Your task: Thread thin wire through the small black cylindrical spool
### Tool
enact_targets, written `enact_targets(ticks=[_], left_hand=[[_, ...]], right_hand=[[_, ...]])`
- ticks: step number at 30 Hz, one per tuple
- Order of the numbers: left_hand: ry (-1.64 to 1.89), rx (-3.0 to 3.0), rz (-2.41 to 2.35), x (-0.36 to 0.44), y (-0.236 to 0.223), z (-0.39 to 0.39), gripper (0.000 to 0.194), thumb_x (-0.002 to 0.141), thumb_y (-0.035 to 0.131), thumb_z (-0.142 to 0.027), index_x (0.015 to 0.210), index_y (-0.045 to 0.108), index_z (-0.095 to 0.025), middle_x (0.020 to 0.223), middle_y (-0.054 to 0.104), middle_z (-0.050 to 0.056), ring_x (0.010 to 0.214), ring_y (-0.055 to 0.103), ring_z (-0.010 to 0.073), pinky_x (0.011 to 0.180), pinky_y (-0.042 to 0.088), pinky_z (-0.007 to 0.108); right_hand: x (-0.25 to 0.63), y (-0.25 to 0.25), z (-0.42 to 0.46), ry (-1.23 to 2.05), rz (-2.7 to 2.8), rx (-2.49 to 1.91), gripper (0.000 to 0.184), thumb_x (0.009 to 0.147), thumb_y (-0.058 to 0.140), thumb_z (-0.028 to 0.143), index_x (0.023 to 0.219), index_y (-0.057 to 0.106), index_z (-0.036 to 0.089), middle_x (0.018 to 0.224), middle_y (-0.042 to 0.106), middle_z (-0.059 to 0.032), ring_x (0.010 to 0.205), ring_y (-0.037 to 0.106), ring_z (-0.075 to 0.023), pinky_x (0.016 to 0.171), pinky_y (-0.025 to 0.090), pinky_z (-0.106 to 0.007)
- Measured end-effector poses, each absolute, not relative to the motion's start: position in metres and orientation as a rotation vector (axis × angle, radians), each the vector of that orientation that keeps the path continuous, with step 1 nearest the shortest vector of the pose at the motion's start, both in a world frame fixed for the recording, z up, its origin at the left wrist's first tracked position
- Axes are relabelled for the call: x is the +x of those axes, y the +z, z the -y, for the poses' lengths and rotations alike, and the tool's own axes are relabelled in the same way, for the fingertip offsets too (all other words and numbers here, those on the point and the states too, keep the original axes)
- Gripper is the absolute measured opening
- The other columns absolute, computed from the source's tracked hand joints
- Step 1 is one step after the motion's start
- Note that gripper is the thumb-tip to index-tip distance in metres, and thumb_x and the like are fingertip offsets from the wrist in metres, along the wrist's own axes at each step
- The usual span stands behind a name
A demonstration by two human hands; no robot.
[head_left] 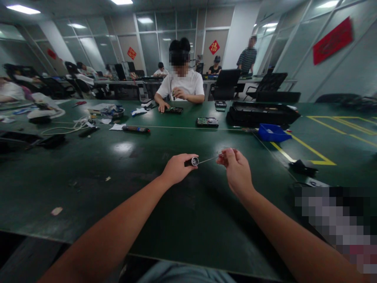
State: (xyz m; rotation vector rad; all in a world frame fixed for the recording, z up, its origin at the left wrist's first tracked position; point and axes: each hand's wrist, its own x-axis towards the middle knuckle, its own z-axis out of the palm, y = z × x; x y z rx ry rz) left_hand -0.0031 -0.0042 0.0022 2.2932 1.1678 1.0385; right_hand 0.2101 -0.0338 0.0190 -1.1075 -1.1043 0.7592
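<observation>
My left hand (pixel 177 169) is closed around a short dark cylinder (pixel 194 161) with a silver-rimmed round end that faces me. Small details show inside the rim, but I cannot make them out. Opposite it, my right hand (pixel 236 171) pinches a thin metal rod-like tool (pixel 208 160). The tool slants left, and its tip is at the cylinder's rim; whether it touches the inside I cannot tell. My fingers hide the tool's other end. Both hands are just above the green table (pixel 188 220).
Across the table a person (pixel 188 84) in white handles a hard drive (pixel 175 110). Another hard drive (pixel 207 122), a black tray (pixel 260 114) and a blue bin (pixel 272 133) lie beyond my hands. A dark pen-like tool (pixel 136 129) and white cable (pixel 69 129) are at left.
</observation>
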Motion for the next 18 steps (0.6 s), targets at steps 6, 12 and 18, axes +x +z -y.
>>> enact_targets(ticks=[6, 12, 18], left_hand=[[1.022, 2.304, -1.164, -0.001, 0.002, 0.006, 0.041, 0.082, 0.079, -0.026, 0.122, 0.071, -0.026, 0.116, 0.075, 0.002, 0.105, 0.069, 0.0216, 0.096, 0.053, 0.036], [1.034, 2.292, -1.148, -0.001, 0.002, 0.006, 0.040, 0.082, 0.079, -0.025, 0.121, 0.072, -0.026, 0.115, 0.076, 0.002, 0.104, 0.070, 0.0215, 0.096, 0.053, 0.036], [1.048, 2.277, -1.116, -0.001, 0.001, 0.007, 0.040, 0.082, 0.079, -0.024, 0.121, 0.072, -0.026, 0.116, 0.075, 0.002, 0.106, 0.070, 0.0216, 0.096, 0.053, 0.036]], right_hand=[[0.203, 0.031, 0.050, 0.485, 1.418, -1.211, 0.029, 0.099, 0.051, 0.046, 0.100, 0.064, 0.020, 0.084, 0.072, -0.0059, 0.078, 0.070, -0.0206, 0.078, 0.054, -0.039], [0.201, 0.034, 0.056, 0.373, 1.530, -1.221, 0.029, 0.099, 0.051, 0.045, 0.102, 0.064, 0.020, 0.085, 0.075, -0.0065, 0.079, 0.073, -0.0215, 0.074, 0.053, -0.036], [0.203, 0.041, 0.061, 0.193, 1.661, -1.318, 0.028, 0.092, 0.063, 0.047, 0.088, 0.067, 0.020, 0.073, 0.072, -0.0038, 0.064, 0.067, -0.0196, 0.064, 0.047, -0.033]])
